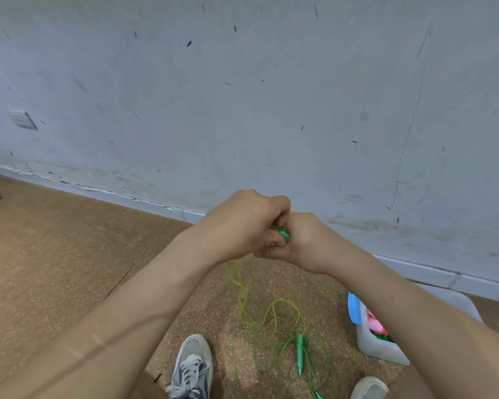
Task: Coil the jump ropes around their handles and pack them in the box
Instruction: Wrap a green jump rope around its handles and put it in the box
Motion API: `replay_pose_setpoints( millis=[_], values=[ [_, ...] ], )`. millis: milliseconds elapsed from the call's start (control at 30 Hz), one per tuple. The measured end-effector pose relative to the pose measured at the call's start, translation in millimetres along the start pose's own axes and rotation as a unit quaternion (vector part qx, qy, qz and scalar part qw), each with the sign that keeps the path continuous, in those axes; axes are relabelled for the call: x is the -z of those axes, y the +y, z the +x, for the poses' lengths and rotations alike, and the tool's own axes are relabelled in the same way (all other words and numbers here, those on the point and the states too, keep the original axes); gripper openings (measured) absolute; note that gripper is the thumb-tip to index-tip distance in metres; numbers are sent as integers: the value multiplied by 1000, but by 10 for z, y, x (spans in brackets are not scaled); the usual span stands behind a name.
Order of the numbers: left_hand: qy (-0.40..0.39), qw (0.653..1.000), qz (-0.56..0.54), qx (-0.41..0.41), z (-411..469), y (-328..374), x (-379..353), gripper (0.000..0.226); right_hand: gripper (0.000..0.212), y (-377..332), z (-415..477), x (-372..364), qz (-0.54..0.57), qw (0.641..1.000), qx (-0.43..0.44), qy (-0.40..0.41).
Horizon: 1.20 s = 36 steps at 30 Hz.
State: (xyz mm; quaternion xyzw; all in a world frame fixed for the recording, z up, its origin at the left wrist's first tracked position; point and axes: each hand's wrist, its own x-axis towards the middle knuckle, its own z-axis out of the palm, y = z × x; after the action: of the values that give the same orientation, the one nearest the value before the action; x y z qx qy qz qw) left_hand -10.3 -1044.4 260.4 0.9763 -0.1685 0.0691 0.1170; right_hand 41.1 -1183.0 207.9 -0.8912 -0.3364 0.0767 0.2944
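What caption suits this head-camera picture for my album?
The left hand and right hand grip a green handle, its rope trailing to the floor near a second handle and the plastic box.

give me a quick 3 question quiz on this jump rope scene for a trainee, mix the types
1. True or false: the left hand and the right hand both grip one green plastic rope handle.
2. Fill in: the translucent plastic box with a blue latch stands on the person's ____ side.
3. The second green handle lies: A in that box, B on the speckled brown floor, C in a hand.
Key: 1 true; 2 right; 3 B.
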Motion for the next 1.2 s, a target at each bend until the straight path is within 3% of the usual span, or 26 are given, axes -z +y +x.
replay_pose_setpoints(
  millis=[200,367,467,667,767,900,1067,1133,1200],
  values=[
    [40,981,-171,85,-32,-151,104,25,15,-54,-57,64,64,995,70,19],
    [-28,968,-230,92,-85,-230,246,17,17,-120,-99,104,71,995,74,-5],
    [-86,971,-210,80,-140,-277,325,22,18,-141,-116,173,67,996,65,-5],
    [-3,983,-176,48,-151,-222,276,13,20,-231,-175,242,16,998,64,-6],
    [23,971,-234,41,-143,-249,303,20,23,-321,-257,298,23,994,106,25],
    [-47,892,-445,67,-137,-293,319,22,28,-441,-348,347,99,985,129,61],
    [-28,739,-657,144,4,-217,-18,35,31,-374,-272,477,224,963,57,142],
    [-25,718,-681,145,30,-156,-164,30,31,-303,-239,547,291,942,24,168],
    [-23,725,-669,163,31,-123,-251,23,32,-243,-220,575,300,936,2,183]
  ],
)
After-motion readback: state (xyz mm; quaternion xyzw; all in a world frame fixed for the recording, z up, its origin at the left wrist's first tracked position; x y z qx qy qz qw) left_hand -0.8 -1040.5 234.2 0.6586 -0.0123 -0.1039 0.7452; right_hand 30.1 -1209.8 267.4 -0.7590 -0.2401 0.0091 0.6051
